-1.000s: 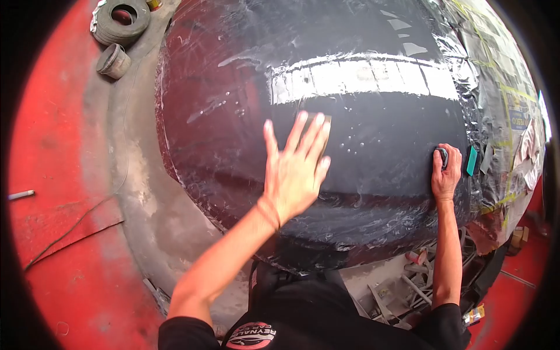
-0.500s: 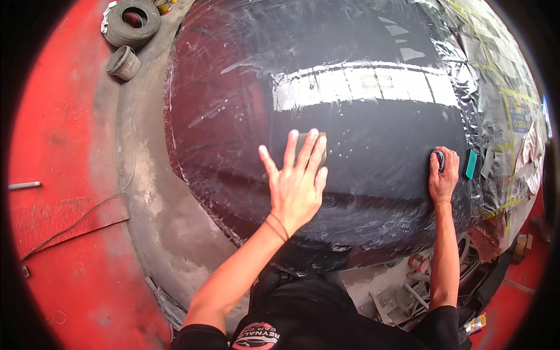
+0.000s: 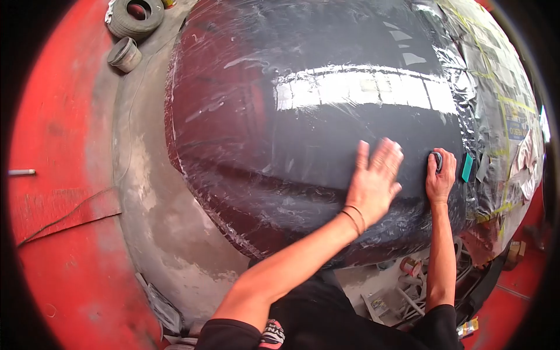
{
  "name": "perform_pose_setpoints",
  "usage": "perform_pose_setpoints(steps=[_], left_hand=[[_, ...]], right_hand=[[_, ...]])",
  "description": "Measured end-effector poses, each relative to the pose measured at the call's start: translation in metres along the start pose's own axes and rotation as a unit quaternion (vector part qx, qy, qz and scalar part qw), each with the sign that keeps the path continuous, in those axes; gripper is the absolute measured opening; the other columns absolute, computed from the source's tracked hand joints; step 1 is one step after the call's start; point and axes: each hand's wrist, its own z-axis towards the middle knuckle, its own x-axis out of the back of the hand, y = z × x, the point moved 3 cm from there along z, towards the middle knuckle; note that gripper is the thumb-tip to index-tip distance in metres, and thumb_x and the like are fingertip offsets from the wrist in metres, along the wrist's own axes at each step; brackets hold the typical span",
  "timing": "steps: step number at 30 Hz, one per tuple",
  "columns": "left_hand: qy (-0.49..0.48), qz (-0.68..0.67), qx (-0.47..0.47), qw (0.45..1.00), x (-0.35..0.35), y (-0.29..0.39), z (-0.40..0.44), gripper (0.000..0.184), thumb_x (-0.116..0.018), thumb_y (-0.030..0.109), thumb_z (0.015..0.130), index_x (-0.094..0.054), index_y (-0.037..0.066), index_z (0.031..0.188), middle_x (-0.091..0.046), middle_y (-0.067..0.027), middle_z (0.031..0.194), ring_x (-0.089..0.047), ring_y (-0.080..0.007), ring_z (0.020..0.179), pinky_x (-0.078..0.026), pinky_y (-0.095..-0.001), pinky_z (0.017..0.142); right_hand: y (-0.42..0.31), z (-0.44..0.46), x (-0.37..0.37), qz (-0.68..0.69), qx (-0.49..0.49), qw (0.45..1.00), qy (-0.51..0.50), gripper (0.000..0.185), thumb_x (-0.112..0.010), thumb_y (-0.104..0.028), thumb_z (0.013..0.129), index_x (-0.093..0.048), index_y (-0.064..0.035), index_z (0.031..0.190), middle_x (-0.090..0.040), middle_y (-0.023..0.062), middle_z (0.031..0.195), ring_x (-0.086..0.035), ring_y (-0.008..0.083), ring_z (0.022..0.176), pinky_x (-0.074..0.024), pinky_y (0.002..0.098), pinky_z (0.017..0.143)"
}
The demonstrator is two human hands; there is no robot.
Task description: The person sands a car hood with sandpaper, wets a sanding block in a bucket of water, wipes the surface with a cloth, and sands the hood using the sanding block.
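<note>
One dark panel (image 3: 315, 137) fills the centre. Toward three o'clock, the left hand (image 3: 373, 184) is spread, palm down; the right hand (image 3: 440, 181) grips one small dark object (image 3: 438, 161). One green block (image 3: 467, 167) lies just beside it; one tyre (image 3: 125, 24) and one bucket (image 3: 129, 59) sit between ten and eleven.

A broad, curved panel (image 3: 326, 146), maroon toward the left and near-black toward the right, carries a wet sheen streaked with whitish smears. Near its right edge lies a teal strip (image 3: 467, 168), just beside the crinkled masking sheet (image 3: 496, 140). Below spreads the floor (image 3: 157, 216), grey with pale patches, bordered by red on both sides. A tyre (image 3: 123, 24) and a bucket (image 3: 129, 58) sit close together on it; a thin white tube (image 3: 22, 172), apparently, lies on the red at far left.
</note>
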Motion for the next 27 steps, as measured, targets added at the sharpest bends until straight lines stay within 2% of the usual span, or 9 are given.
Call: perform_pose_setpoints(steps=[4,6,8,10,16,17,20,24,27], left_hand=[[0.002,-0.007,0.034,0.999,0.0,-0.016,0.005,0.076,-0.045,0.055,0.114,-0.038,0.012,0.176,-0.033,-0.0068,0.185,-0.019,-0.026,0.174,0.001,-0.0745,0.135],[0.057,0.043,0.109,0.992,0.022,-0.084,-0.001,0.072,-0.045,0.052,0.115,-0.041,0.01,0.174,-0.036,-0.0095,0.183,-0.024,-0.0284,0.172,0.0,-0.0758,0.134],[0.057,0.151,0.235,0.958,0.059,-0.174,-0.017,0.069,-0.035,0.048,0.12,-0.028,0.012,0.179,-0.024,-0.0082,0.188,-0.021,-0.0304,0.173,-0.001,-0.079,0.132],[0.061,0.093,0.336,0.935,0.065,-0.261,-0.045,0.071,-0.034,0.049,0.12,-0.02,0.016,0.181,-0.017,-0.0063,0.19,-0.017,-0.0308,0.174,0.0,-0.0806,0.131],[0.099,0.063,0.345,0.931,0.056,-0.27,-0.05,0.07,-0.033,0.048,0.121,-0.017,0.018,0.182,-0.017,-0.0048,0.19,-0.014,-0.0314,0.175,0.0,-0.0813,0.13],[0.117,0.048,0.334,0.934,0.055,-0.271,-0.051,0.071,-0.039,0.044,0.119,-0.021,0.016,0.182,-0.021,-0.0067,0.189,-0.016,-0.0315,0.175,0.003,-0.0811,0.13],[0.091,0.072,0.334,0.936,0.058,-0.27,-0.053,0.069,-0.032,0.047,0.121,-0.017,0.019,0.183,-0.017,-0.0043,0.19,-0.014,-0.0312,0.175,0.002,-0.0808,0.13],[0.101,0.058,0.333,0.936,0.059,-0.267,-0.053,0.07,-0.035,0.045,0.12,-0.017,0.019,0.183,-0.017,-0.0042,0.19,-0.014,-0.0308,0.175,0.003,-0.0806,0.13],[0.11,0.04,0.336,0.935,0.067,-0.262,-0.052,0.068,-0.039,0.042,0.12,-0.025,0.015,0.181,-0.022,-0.0063,0.189,-0.015,-0.0321,0.175,0.001,-0.0806,0.13]], right_hand=[[0.002,-0.001,0.003,0.009,0.006,1.0,0.003,0.018,-0.071,-0.013,0.106,-0.07,-0.0019,0.12,-0.069,0.0156,0.115,-0.065,0.037,0.111,-0.0509,0.0473,0.102],[0.003,-0.002,0.001,0.013,0.008,1.0,0.002,0.018,-0.07,-0.013,0.106,-0.07,-0.0019,0.121,-0.069,0.0157,0.115,-0.065,0.0371,0.112,-0.051,0.0473,0.102],[0.003,-0.002,0.001,0.008,0.006,1.0,0.0,0.018,-0.07,-0.013,0.107,-0.07,-0.0019,0.121,-0.069,0.0157,0.115,-0.064,0.0372,0.113,-0.0511,0.0473,0.102],[0.002,-0.002,0.0,-0.003,0.003,1.0,-0.001,0.019,-0.071,-0.014,0.107,-0.07,-0.002,0.121,-0.069,0.0156,0.116,-0.064,0.0371,0.113,-0.0512,0.0472,0.102],[0.004,-0.001,0.001,-0.01,-0.005,1.0,-0.005,0.019,-0.07,-0.014,0.107,-0.07,-0.0021,0.122,-0.069,0.0156,0.117,-0.065,0.0373,0.115,-0.051,0.047,0.103],[0.005,-0.002,0.001,-0.01,-0.004,1.0,-0.006,0.019,-0.071,-0.014,0.107,-0.07,-0.0021,0.122,-0.069,0.0156,0.117,-0.065,0.0373,0.115,-0.051,0.047,0.104],[0.008,-0.004,-0.001,-0.003,0.002,1.0,-0.01,0.021,-0.071,-0.013,0.107,-0.069,-0.0016,0.124,-0.07,0.0153,0.119,-0.065,0.0369,0.117,-0.0508,0.0471,0.105],[0.009,-0.004,-0.002,-0.004,-0.003,1.0,-0.015,0.021,-0.07,-0.013,0.107,-0.068,-0.0015,0.125,-0.07,0.0146,0.12,-0.064,0.0365,0.118,-0.0505,0.047,0.106],[0.007,-0.004,-0.001,-0.004,-0.016,1.0,-0.025,0.02,-0.07,-0.012,0.107,-0.068,-0.0014,0.125,-0.07,0.0145,0.12,-0.064,0.0364,0.119,-0.0505,0.0469,0.106]])
